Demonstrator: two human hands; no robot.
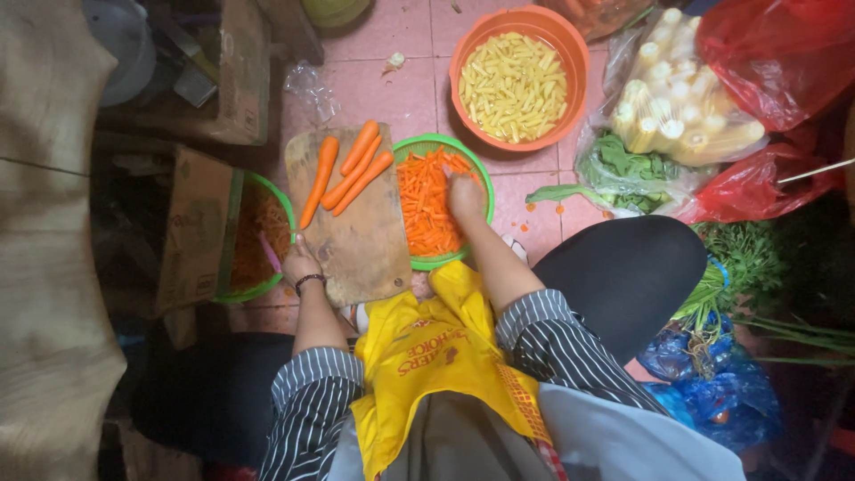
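Green basket [485, 191] under the right hand [464, 196] is full of carrot sticks [426, 209]; hand closed-ish in them, can't tell a grip. Four whole carrots [349, 171] wait on the board [356, 240] beside the left hand [300, 264], which grips its edge.

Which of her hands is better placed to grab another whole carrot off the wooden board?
Probably the left hand: it rests at the cutting board edge below the whole carrots, while the right hand is in the green basket.

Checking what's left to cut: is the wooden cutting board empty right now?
No, four whole peeled carrots lie on the cutting board, while the left hand rests at its near corner.
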